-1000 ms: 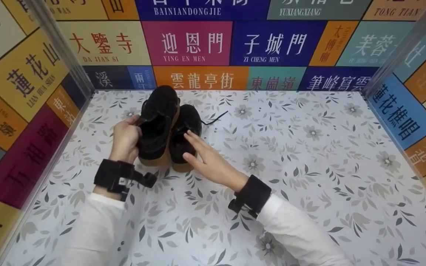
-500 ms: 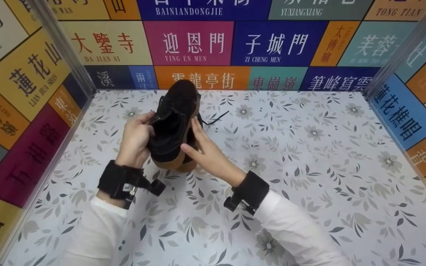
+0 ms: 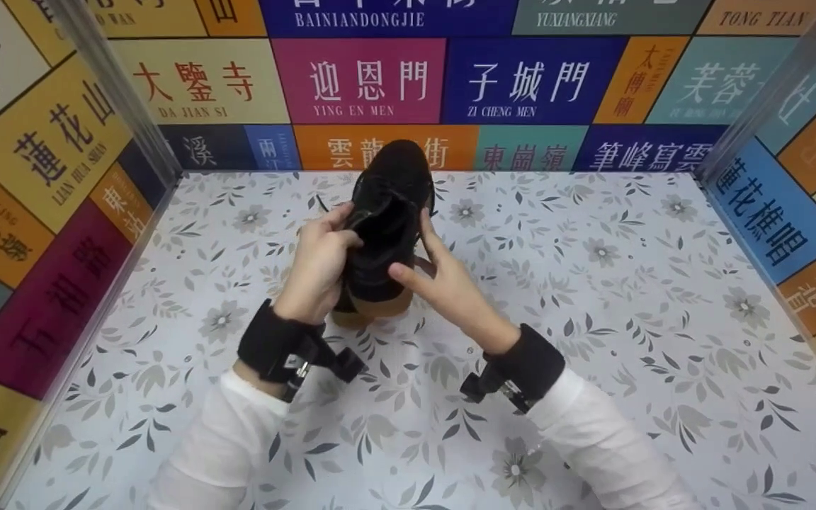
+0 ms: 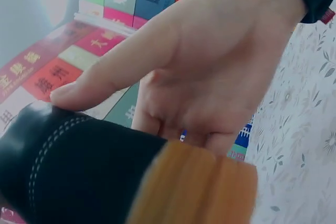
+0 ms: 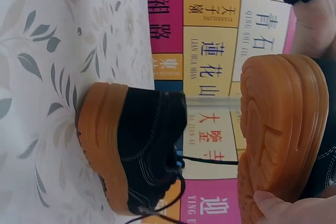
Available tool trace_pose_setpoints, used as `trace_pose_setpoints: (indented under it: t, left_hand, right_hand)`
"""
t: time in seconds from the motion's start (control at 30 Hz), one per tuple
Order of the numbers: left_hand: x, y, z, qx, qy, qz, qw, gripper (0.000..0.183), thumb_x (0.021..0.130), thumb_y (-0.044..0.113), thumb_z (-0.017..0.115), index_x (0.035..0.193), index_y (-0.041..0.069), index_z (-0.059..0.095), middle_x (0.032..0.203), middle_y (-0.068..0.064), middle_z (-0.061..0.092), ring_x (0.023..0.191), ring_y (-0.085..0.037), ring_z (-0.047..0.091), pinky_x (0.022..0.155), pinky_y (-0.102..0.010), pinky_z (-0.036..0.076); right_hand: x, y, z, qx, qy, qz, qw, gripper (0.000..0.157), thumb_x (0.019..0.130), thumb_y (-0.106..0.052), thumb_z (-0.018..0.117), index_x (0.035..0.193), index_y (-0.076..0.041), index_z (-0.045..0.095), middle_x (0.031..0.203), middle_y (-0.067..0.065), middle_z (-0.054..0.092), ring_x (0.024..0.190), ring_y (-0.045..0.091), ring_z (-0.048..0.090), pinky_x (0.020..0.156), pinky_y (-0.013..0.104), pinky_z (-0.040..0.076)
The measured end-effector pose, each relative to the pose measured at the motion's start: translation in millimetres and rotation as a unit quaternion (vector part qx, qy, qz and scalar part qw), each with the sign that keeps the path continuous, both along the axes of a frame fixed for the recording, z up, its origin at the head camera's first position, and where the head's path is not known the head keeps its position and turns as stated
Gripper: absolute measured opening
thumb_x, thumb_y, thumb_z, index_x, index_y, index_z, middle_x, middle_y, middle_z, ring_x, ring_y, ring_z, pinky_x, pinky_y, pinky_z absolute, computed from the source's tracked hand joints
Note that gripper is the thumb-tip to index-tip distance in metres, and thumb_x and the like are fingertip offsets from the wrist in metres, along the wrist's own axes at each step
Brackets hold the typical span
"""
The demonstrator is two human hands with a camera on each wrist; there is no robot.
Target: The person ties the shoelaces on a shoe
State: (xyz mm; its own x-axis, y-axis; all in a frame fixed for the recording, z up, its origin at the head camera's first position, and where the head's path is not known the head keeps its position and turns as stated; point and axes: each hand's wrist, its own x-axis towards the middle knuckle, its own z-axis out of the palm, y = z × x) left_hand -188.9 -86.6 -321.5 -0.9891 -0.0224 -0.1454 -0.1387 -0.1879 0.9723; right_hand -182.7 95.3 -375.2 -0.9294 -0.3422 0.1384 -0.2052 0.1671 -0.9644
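Observation:
My left hand (image 3: 319, 265) grips a black lace-up shoe (image 3: 397, 170) by its collar, thumb at the opening. This shoe is held above the floor, toe pointing away. In the left wrist view its black upper (image 4: 79, 166) has white stitching above a thick tan sole (image 4: 199, 184). The fingers of my right hand (image 3: 461, 287) lie fairly straight along the shoe's right side, and a digit touches the tan sole (image 5: 278, 124) in the right wrist view. A second matching shoe (image 5: 149, 135) stands upright on the floor, mostly hidden below the raised one in the head view.
A white floor sheet (image 3: 627, 319) with grey leaves and flowers spreads under the shoes. Colourful panels with lettering (image 3: 358, 81) wall the back and both sides. A loose lace (image 5: 210, 160) trails from the standing shoe.
The left hand has carried the gripped shoe rightward, from beside the other shoe to above it. My right hand has shifted right and now touches the raised shoe's side. The standing shoe has stayed put.

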Motion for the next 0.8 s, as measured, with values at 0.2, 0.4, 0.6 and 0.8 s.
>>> trace_pose_setpoints:
  t: [0.2, 0.4, 0.6, 0.8]
  left_hand:
    - [8.7, 29.7, -7.5, 0.003, 0.017, -0.037, 0.9992, 0.067, 0.099, -0.003, 0.050, 0.163, -0.004, 0.033, 0.173, -0.019, 0.035, 0.160, -0.027, 0.037, 0.132, -0.038, 0.032]
    - [16.9, 51.8, -14.1, -0.024, 0.046, -0.079, 0.9955, 0.066, 0.103, 0.008, 0.054, 0.164, -0.004, 0.031, 0.175, -0.017, 0.031, 0.164, -0.027, 0.028, 0.136, -0.040, 0.024]
    - [26.1, 66.7, -17.9, -0.038, 0.061, -0.107, 0.9917, 0.067, 0.105, 0.012, 0.055, 0.165, -0.002, 0.028, 0.175, -0.017, 0.029, 0.163, -0.027, 0.031, 0.134, -0.040, 0.028]
    - [36.2, 73.8, -23.7, -0.064, 0.070, -0.130, 0.9869, 0.069, 0.107, 0.016, 0.054, 0.167, 0.001, 0.024, 0.178, -0.013, 0.023, 0.166, -0.023, 0.022, 0.137, -0.038, 0.020]
  right_hand:
    - [8.9, 33.0, 4.3, -0.013, -0.004, 0.001, 1.000, 0.150, 0.068, -0.091, 0.071, 0.170, -0.005, 0.002, 0.181, 0.014, 0.000, 0.167, 0.033, 0.018, 0.133, 0.045, 0.030]
    - [16.6, 63.9, 1.9, -0.033, -0.002, 0.001, 0.999, 0.137, 0.079, -0.080, 0.074, 0.171, -0.008, 0.004, 0.181, 0.012, 0.007, 0.167, 0.031, 0.017, 0.134, 0.044, 0.025]
    - [24.8, 85.1, -2.1, -0.048, 0.006, 0.000, 0.999, 0.121, 0.091, -0.065, 0.075, 0.170, -0.005, 0.007, 0.180, 0.016, 0.014, 0.167, 0.032, 0.018, 0.133, 0.029, 0.024]
    - [34.4, 98.7, -10.7, -0.047, 0.007, 0.003, 0.999, 0.115, 0.095, -0.058, 0.076, 0.171, -0.004, 0.009, 0.179, 0.017, 0.017, 0.166, 0.035, 0.022, 0.123, 0.010, 0.030]
